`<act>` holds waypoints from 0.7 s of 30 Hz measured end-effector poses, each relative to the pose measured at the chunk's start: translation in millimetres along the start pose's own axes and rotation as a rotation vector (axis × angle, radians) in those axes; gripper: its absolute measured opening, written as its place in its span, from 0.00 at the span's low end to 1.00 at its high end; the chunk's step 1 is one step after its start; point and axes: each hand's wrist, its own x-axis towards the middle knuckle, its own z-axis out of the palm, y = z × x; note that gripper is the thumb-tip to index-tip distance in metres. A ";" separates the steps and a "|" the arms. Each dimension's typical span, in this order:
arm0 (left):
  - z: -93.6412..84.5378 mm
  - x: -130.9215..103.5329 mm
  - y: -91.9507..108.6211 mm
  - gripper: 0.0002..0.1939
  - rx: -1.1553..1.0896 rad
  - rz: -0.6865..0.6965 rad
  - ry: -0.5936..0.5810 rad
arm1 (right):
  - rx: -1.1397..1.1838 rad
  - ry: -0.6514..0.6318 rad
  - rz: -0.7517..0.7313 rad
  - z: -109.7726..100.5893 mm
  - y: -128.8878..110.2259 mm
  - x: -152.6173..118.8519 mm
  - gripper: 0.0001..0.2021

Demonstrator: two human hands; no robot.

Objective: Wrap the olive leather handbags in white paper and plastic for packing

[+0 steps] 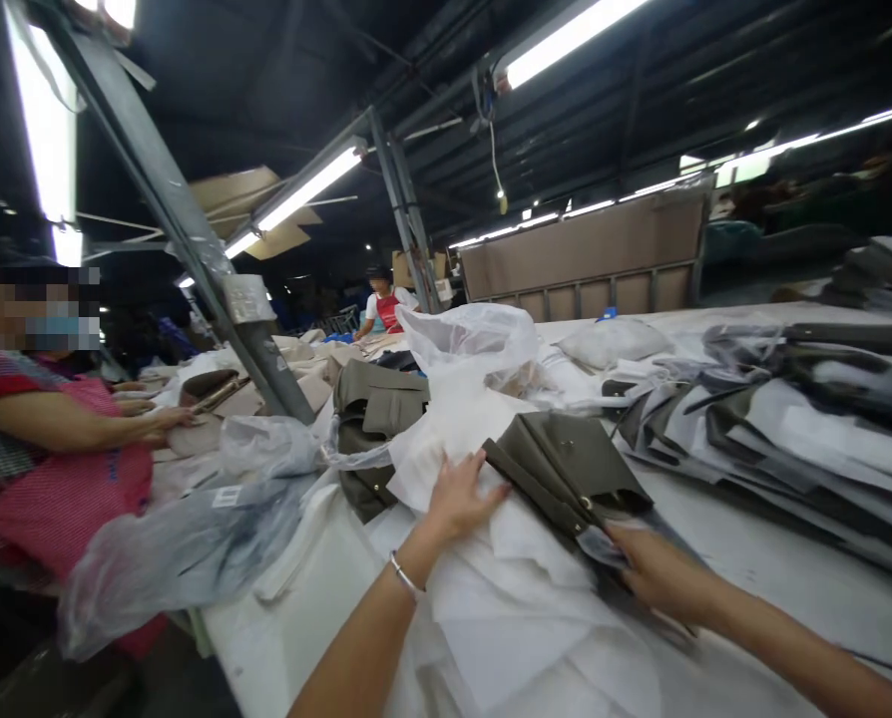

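Observation:
My left hand (461, 496), with a bracelet at the wrist, lies with spread fingers on a heap of white tissue-like sheets (521, 628). Its fingertips come near the edge of an olive handbag (558, 459) with small metal fittings. At the bag's near right corner, my right hand (660, 573) closes around its edge, where a bit of clear plastic shows; those fingers are partly hidden and slightly blurred. Another olive bag (378, 399) stands just beyond my left hand, beside a clear plastic bag (468, 334).
Several olive bag pieces interleaved with white sheets (812, 429) lie on the right. Plastic-wrapped goods (192, 548) rest at the left table edge. A metal post (222, 269) slants over the table. A co-worker in a pink apron (79, 479) handles beige bags; another person (386, 304) stands farther back.

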 end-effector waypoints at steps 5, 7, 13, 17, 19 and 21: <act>-18.2 -27.5 -2.9 0.18 0.028 0.019 0.113 | -0.081 0.008 0.052 19.9 12.6 -13.7 0.42; -43.4 -41.1 -25.9 0.20 0.084 -0.058 0.235 | -0.107 0.036 0.061 25.9 16.4 -12.2 0.42; -101.7 -99.1 -132.9 0.43 0.349 -0.191 0.325 | -0.139 0.062 0.066 33.3 27.9 -7.2 0.36; -85.8 -107.5 -171.9 0.52 0.472 -0.038 0.147 | -0.130 0.100 0.066 32.7 33.7 -5.7 0.31; -73.4 -100.1 -180.6 0.53 0.519 0.026 0.117 | -0.194 0.114 0.099 33.1 37.4 -3.6 0.32; -65.7 -91.9 -187.4 0.53 0.552 0.073 0.105 | -0.312 0.141 0.073 35.4 40.2 -0.2 0.33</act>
